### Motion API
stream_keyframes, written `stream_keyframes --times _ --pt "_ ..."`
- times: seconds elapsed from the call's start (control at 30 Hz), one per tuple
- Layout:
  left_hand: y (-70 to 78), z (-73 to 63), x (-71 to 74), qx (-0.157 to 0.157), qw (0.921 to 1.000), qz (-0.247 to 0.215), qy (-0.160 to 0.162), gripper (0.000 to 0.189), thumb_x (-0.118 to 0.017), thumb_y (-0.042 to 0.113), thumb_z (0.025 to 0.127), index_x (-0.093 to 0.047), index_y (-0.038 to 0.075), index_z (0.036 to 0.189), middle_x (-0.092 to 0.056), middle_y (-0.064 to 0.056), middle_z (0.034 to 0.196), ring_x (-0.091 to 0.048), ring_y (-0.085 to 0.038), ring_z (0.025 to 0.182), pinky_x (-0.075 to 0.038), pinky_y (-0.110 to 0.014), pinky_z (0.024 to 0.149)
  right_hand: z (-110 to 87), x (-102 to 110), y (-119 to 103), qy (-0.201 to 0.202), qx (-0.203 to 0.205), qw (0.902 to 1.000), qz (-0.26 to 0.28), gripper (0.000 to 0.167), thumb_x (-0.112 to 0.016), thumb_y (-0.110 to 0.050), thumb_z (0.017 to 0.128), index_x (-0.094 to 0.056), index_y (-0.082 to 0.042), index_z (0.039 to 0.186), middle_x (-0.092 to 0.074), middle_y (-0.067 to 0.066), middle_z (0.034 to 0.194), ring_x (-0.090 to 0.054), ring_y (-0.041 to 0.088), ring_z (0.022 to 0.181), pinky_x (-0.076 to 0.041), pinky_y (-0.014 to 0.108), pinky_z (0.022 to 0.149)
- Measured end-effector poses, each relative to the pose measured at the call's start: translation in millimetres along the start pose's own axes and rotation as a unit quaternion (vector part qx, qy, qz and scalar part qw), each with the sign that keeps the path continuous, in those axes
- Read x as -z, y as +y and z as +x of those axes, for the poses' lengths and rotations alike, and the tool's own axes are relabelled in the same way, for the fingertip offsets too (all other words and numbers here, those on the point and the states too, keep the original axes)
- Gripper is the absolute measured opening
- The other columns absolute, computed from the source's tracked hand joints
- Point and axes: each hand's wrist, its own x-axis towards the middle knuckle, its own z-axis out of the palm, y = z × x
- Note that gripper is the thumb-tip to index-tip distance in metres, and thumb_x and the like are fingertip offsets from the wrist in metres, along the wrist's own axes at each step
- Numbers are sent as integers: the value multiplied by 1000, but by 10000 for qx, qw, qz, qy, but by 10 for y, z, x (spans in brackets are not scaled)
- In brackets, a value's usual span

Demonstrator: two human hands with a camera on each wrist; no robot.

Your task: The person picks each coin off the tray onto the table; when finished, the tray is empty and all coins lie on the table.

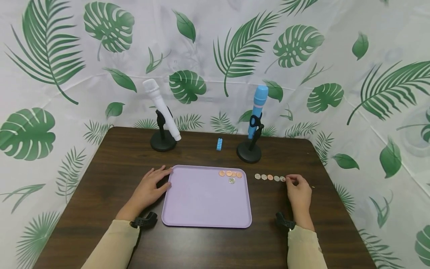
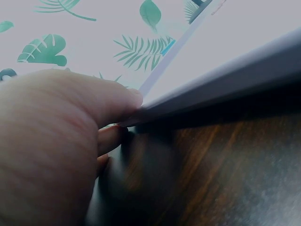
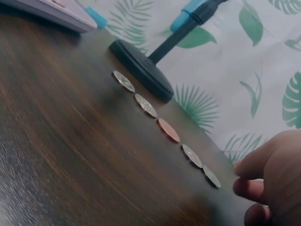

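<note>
A lilac tray [image 1: 206, 198] lies on the dark wooden table. On its upper right are several copper coins [image 1: 229, 173] in a row, with one silver coin [image 1: 231, 180] below them. My left hand [image 1: 147, 192] rests at the tray's left edge, fingers spread, the thumb touching the rim in the left wrist view. Right of the tray runs a row of silver coins [image 3: 146, 105] with one copper coin [image 3: 168, 130] in the middle. My right hand [image 1: 299, 192] is at the row's right end, loosely bent fingertips just beside the last silver coin [image 3: 211, 176]; nothing shows between them.
Behind the tray stand a white microphone [image 1: 162, 108] and a blue microphone [image 1: 258, 106] on black round-based stands, with a small blue block [image 1: 219, 144] between them. A leaf-patterned cloth [image 1: 208, 45] hangs along the table's back edge.
</note>
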Motion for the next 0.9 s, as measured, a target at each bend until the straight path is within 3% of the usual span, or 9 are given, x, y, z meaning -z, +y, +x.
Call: stream_keyframes --times 0.1,0.17,0.27,0.33,0.4,0.5,0.57,0.73,0.9 --pt "-11 0 -3 3 10000 13 -8 61 -73 29 104 -55 18 161 -55 -11 167 -40 -36 163 -16 -66 137 -35 -44 -78 17 -12 9977 674 22 -69 -26 107 -79 -7 112 -75 13 97 -60 17 81 -43 23 66" --pt "-15 -1 1 -5 10000 6 10 62 -74 29 104 -55 18 161 -55 -12 166 -40 -37 163 -17 -66 137 -91 -93 -183 -277 -10 9893 1430 23 -71 -25 108 -79 -5 114 -73 8 93 -56 9 75 -43 19 63" --pt "-14 -2 12 -11 10000 -6 39 61 -74 28 103 -56 17 161 -55 -13 166 -41 -37 163 -17 -67 137 -200 -193 -364 -1182 54 9587 2586 28 -71 -25 108 -77 -1 121 -68 9 93 -52 7 68 -43 20 59" --pt "-9 -2 19 -24 10000 -4 46 61 -74 28 103 -56 17 161 -56 -13 165 -41 -37 162 -17 -66 136 -283 -252 -471 -1869 178 9399 2853 31 -70 -28 109 -75 -4 128 -71 10 101 -51 10 65 -45 22 57" --pt "-3 -2 22 -17 10000 -2 26 61 -74 28 103 -56 17 161 -56 -12 166 -41 -36 163 -17 -66 137 -356 -299 -552 -2459 478 9273 2781 34 -69 -28 109 -73 -9 137 -73 14 117 -52 15 64 -48 25 57" --pt "10 3 21 -14 10000 -8 -22 61 -74 29 104 -56 17 161 -55 -11 166 -40 -36 163 -16 -66 137 -458 -360 -624 -2965 996 9223 2268 38 -70 -25 109 -69 -19 146 -72 10 142 -54 20 64 -52 27 56" --pt "12 3 19 -2 10000 -17 -25 61 -74 29 104 -56 17 161 -55 -11 166 -40 -36 163 -16 -66 137 -510 -399 -657 -3191 1369 9208 1774 44 -71 -24 108 -66 -23 151 -69 7 148 -54 20 65 -52 28 56" --pt "5 -1 17 15 10000 -4 -15 62 -74 28 103 -56 17 161 -55 -11 166 -40 -36 163 -16 -66 137 -594 -465 -731 -3317 2112 9165 733 44 -75 -25 105 -69 -29 148 -71 -5 134 -56 16 78 -51 26 64" --pt "-1 4 11 5 10000 -33 -27 62 -74 28 104 -55 17 161 -55 -12 166 -39 -36 163 -16 -66 137 -614 -492 -738 -3145 2278 9188 707 30 -79 -20 102 -79 -31 130 -73 -13 113 -58 16 81 -52 24 66"
